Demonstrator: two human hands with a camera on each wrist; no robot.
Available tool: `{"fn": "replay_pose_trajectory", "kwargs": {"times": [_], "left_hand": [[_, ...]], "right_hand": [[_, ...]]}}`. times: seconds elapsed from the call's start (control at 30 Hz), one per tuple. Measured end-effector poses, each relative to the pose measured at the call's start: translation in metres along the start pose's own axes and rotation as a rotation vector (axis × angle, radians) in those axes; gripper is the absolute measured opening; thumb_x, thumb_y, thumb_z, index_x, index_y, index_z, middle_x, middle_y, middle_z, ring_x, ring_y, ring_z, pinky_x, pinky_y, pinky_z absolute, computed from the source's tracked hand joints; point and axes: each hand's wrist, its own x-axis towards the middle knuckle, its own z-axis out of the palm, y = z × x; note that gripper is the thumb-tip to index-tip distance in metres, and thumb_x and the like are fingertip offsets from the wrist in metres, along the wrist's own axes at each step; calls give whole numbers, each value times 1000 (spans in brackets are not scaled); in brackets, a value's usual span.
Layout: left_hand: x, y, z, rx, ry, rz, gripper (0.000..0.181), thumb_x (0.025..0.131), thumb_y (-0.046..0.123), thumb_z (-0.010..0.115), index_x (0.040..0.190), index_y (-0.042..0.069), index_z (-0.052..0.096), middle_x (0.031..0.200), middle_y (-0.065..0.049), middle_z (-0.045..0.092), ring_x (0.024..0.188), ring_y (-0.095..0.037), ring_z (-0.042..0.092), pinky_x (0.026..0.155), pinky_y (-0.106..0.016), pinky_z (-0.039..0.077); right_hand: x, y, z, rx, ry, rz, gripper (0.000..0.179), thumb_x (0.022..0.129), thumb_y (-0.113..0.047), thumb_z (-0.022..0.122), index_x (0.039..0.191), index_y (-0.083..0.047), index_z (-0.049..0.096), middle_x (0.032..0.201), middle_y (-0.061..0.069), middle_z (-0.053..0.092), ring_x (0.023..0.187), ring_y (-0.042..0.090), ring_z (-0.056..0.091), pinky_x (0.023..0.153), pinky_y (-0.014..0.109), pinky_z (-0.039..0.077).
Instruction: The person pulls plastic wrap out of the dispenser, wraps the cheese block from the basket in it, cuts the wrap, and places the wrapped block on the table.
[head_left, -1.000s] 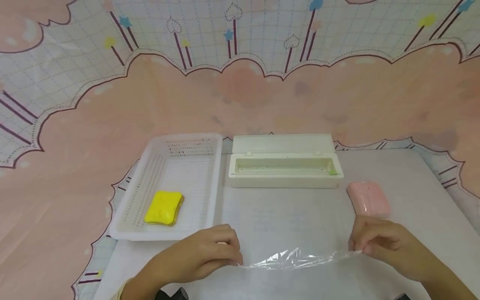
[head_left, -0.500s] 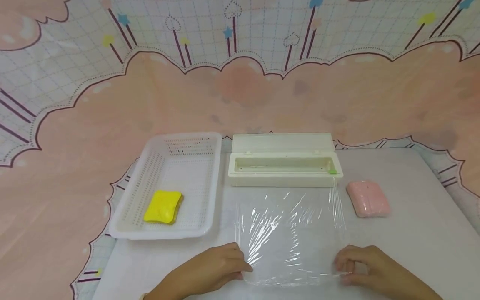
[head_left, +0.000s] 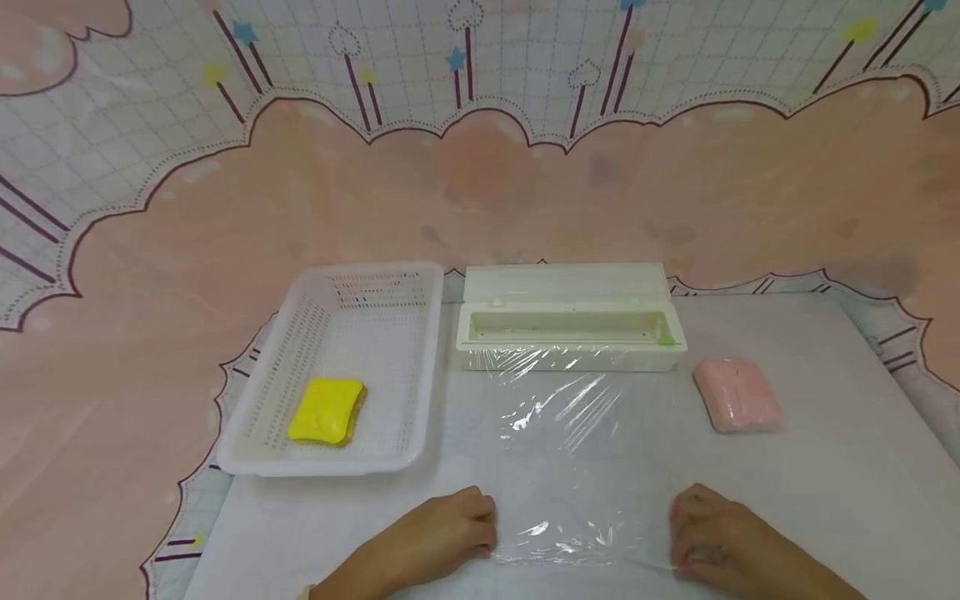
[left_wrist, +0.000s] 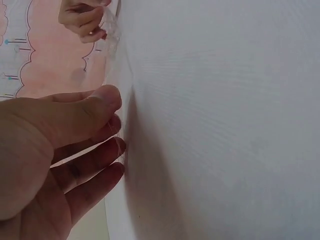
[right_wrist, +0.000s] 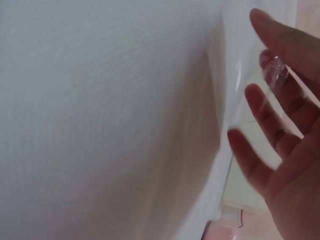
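A clear sheet of plastic wrap [head_left: 558, 500] spreads over the white table between my hands, its far part overlapping the front of a long white box. At the near left corner my left hand [head_left: 442, 533] pinches the wrap; in the left wrist view its thumb [left_wrist: 107, 95] lies against the index finger, with film along the fingertips. My right hand [head_left: 723, 537] is at the near right corner. In the right wrist view its fingers [right_wrist: 265, 110] are spread and the thumb stands apart, with a crumpled bit of film [right_wrist: 277, 70] against one finger.
Behind the wrap, the white box [head_left: 573, 358] has its lid [head_left: 566, 285] raised and a green slider [head_left: 667, 339] at its right end. A white basket [head_left: 427, 367] at left holds a yellow pillow-shaped block [head_left: 326, 410]. A pink wrapped block [head_left: 738, 396] lies at right.
The wrap, gathered in a strip between both hands a second ago, has spread out across the table toward the box. Both hands have come lower and closer together, and the right fingers have loosened.
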Motion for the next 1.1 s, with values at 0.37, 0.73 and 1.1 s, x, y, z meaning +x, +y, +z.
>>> {"fn": "replay_pose_trajectory", "kwargs": {"times": [0.37, 0.73, 1.1], "left_hand": [[4, 5, -3, 16, 3, -68, 7, 95, 30, 72, 98, 24, 74, 82, 16, 67, 80, 0, 57, 74, -13, 47], [18, 7, 0, 158, 52, -201, 35, 88, 37, 78, 120, 23, 69, 127, 0, 62, 115, -18, 58, 89, -28, 53], [18, -2, 6, 39, -191, -435, 76, 96, 65, 53, 161, 31, 32, 172, -9, 13, 157, -39, 18, 115, -70, 30]], "right_hand": [[1, -7, -7, -125, -174, 366, 26, 97, -58, 59, 111, -41, 73, 104, -28, 65, 94, -4, 57, 81, 30, 57], [15, -8, 1, -469, 222, 92, 46, 82, -42, 84, 124, -31, 70, 125, -17, 63, 120, 6, 54, 109, 8, 29], [22, 1, 6, -437, -23, 320, 95, 83, -78, 59, 161, -32, 30, 171, -2, 22, 160, 21, 12, 108, 75, 28]]}}
